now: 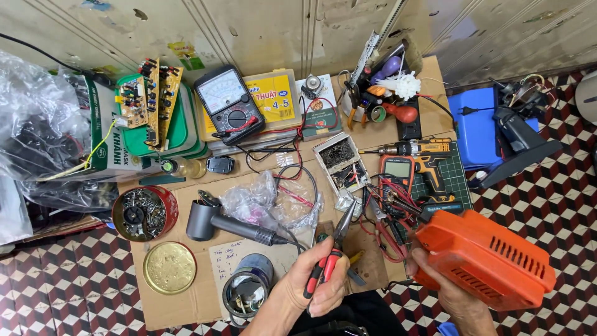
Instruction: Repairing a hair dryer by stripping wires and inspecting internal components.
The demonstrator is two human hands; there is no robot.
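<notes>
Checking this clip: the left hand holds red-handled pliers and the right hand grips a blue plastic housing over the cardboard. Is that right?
Not quite: the colour is wrong. The head view shows the right hand gripping an orange plastic housing, not a blue one. The rest holds: the left hand holds the red-handled pliers over the cardboard.

A sheet of brown cardboard is lying on the checkered tile floor and carrying the clutter. Sitting directly on it are a red tin of screws, a gold lid, a grey hair dryer, an analogue multimeter, an orange digital multimeter and a cordless drill.
</notes>
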